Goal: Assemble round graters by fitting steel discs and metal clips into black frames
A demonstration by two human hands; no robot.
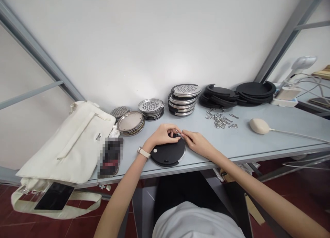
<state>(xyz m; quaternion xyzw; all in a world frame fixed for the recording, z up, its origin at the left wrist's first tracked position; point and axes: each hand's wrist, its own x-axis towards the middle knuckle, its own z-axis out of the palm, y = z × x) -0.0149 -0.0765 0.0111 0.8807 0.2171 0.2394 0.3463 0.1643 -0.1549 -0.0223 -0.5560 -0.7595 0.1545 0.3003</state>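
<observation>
Bench edge now: black disc lies under the left hand, right hand at its rim, both grips pinching a tiny clip.

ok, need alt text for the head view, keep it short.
A person's left hand and right hand pinch a small metal clip above a round black disc with a metal rim on a pale grey table. Behind them are stacks of perforated steel grater discs, curved black pieces and a pile of metal clips.
</observation>
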